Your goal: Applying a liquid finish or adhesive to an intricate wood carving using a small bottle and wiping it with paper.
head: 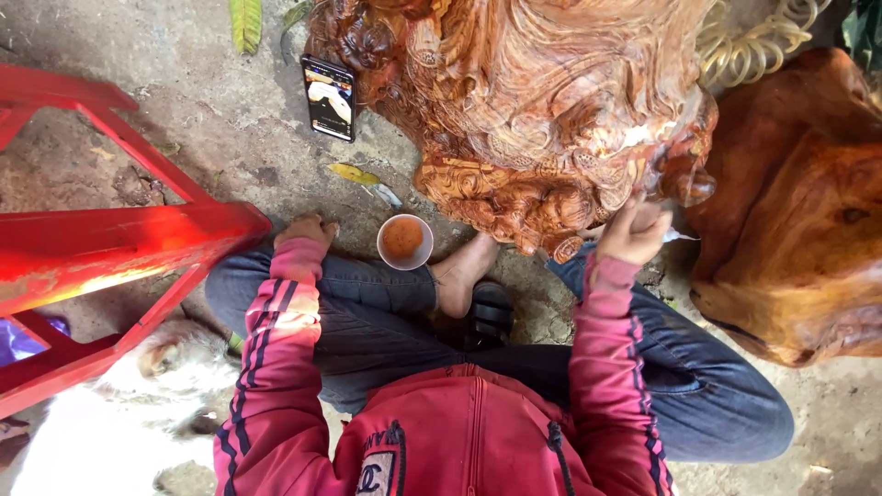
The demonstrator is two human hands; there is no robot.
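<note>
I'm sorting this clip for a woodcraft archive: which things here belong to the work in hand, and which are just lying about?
In the work:
- carved wooden sculpture
- right hand pressed against its lower edge, holding something pale, too small to tell
- small cup of orange-brown powder

Lying about:
- phone leaning on the carving
- red plastic stool
- uncarved wood block
- left hand, resting on the ground
- fallen leaves

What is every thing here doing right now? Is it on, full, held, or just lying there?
left hand: resting on the knee, holding nothing.
right hand: raised against the carving, pinching something small and pale.
wood carving: standing on the ground, unpainted.
small cup: upright, open, holding orange-brown stuff.
phone: screen lit, leaning by the carving.
red stool: lying tipped over.
</note>
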